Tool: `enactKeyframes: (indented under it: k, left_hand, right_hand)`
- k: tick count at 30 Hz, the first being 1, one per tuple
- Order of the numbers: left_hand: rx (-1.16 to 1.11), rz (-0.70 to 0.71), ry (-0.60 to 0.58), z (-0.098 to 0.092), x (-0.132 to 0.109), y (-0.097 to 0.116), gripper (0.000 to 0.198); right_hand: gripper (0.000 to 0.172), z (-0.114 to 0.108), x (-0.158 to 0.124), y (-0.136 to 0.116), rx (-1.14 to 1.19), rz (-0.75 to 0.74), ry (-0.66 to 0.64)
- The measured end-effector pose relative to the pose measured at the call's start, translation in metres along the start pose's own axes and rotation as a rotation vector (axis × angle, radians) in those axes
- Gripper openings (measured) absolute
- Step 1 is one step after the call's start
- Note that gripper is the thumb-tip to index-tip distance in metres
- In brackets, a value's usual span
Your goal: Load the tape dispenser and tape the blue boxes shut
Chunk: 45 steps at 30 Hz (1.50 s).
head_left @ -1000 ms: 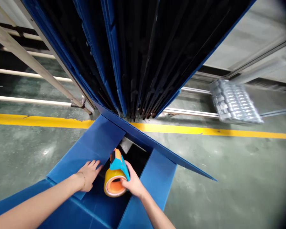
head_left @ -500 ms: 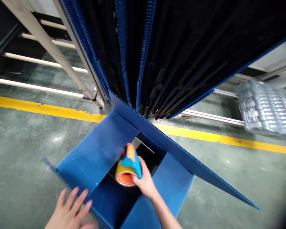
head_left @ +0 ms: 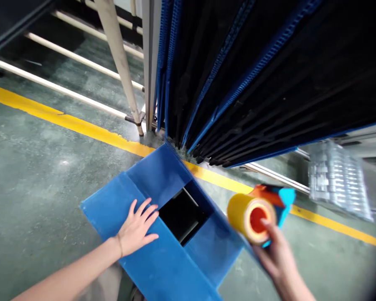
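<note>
My left hand [head_left: 138, 230] lies with fingers spread on the near flap of a blue corrugated plastic box [head_left: 163, 267]. That flap is folded inward, and the two side flaps are folded in as well. Between them is a dark opening, and the far flap stands raised. To the right of the box, my right hand [head_left: 277, 257] grips a tape dispenser [head_left: 242, 209] with a wide yellow roll and orange and turquoise parts. Its handle is partly hidden, and the picture is slightly blurred there.
Tall blue corrugated sheets [head_left: 207, 113] stand packed just beyond the box. A pipe frame [head_left: 122, 62] is at the upper left. Stacked clear plastic trays [head_left: 335, 179] sit at the right. A yellow line [head_left: 90, 127] crosses the green floor.
My left hand has moved from beside the box onto its near flap, now folded in. My right hand has carried the tape dispenser from above the opening out to the right.
</note>
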<state>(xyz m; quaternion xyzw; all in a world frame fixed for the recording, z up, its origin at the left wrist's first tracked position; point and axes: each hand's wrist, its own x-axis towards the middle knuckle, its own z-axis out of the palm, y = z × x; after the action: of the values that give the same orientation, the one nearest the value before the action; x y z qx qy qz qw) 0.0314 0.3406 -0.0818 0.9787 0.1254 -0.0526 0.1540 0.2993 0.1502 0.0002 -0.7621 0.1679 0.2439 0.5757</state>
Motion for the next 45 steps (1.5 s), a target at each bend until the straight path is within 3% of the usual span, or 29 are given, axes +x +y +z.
enactKeyframes:
  k: [1, 2, 5, 7, 11, 14, 16, 19, 23, 26, 28, 30, 32, 35, 36, 39, 42, 45]
  left_hand:
    - [-0.009, -0.025, 0.032, -0.005, -0.008, 0.004, 0.041]
    - [-0.014, -0.037, 0.059, -0.008, -0.014, 0.007, 0.035]
    - [-0.012, 0.009, 0.06, -0.009, -0.017, 0.006, 0.034]
    - [-0.009, 0.043, 0.016, -0.001, -0.007, -0.002, 0.044]
    - [-0.032, 0.031, -0.035, 0.022, 0.016, -0.018, 0.061]
    - [-0.067, 0.025, -0.045, 0.032, 0.021, -0.02, 0.064]
    - [-0.098, 0.025, -0.045, 0.035, 0.021, -0.019, 0.063]
    - [-0.158, 0.031, -0.038, 0.038, 0.02, -0.019, 0.062]
    - [-0.262, 0.048, -0.016, 0.043, 0.02, -0.021, 0.059]
    - [-0.35, 0.029, 0.0, 0.046, 0.021, -0.02, 0.054]
    - [-0.426, 0.015, 0.007, 0.047, 0.022, -0.019, 0.052]
    - [-0.524, 0.008, 0.014, 0.046, 0.022, -0.018, 0.053]
    - [-0.651, 0.008, 0.026, 0.041, 0.018, -0.022, 0.051]
    - [-0.891, -0.058, 0.058, 0.025, 0.004, -0.04, 0.032]
    - [-0.974, -0.137, 0.078, 0.017, -0.002, -0.05, 0.03]
    - [-1.227, -0.471, 0.135, -0.015, -0.011, -0.085, 0.05]
    - [-1.49, -0.583, 0.086, -0.055, -0.001, -0.114, 0.065]
    - [-1.592, -0.669, 0.049, -0.085, 0.02, -0.129, 0.054]
  right_hand:
    - [0.031, 0.005, -0.006, 0.024, 0.108, 0.168, -0.08]
    - [0.031, 0.01, -0.012, 0.049, 0.114, 0.234, -0.103]
    - [0.032, 0.022, -0.028, 0.11, 0.093, 0.305, -0.17]
    - [0.035, 0.026, -0.03, 0.131, 0.077, 0.321, -0.205]
    - [0.039, 0.02, -0.023, 0.132, 0.023, 0.34, -0.22]
    - [0.04, 0.014, -0.024, 0.109, -0.042, 0.331, -0.226]
    - [0.043, 0.021, -0.031, 0.087, -0.073, 0.309, -0.259]
    - [0.056, 0.061, -0.047, 0.049, -0.17, 0.164, -0.416]
    - [0.07, 0.156, -0.074, 0.014, -0.583, -0.283, -0.688]
    - [0.067, 0.229, -0.093, 0.012, -0.783, -0.726, -0.65]
    - [0.069, 0.263, -0.101, 0.019, -0.872, -0.883, -0.62]
    - [0.072, 0.277, -0.104, 0.03, -0.974, -0.947, -0.59]
    - [0.075, 0.273, -0.101, 0.043, -1.047, -0.981, -0.58]
    - [0.08, 0.246, -0.094, 0.061, -1.079, -1.053, -0.657]
    - [0.08, 0.235, -0.091, 0.066, -1.084, -1.076, -0.685]
    - [0.076, 0.214, -0.087, 0.079, -1.09, -1.108, -0.706]
    - [0.074, 0.209, -0.085, 0.086, -1.094, -1.118, -0.719]
    - [0.074, 0.211, -0.084, 0.084, -1.113, -1.118, -0.744]
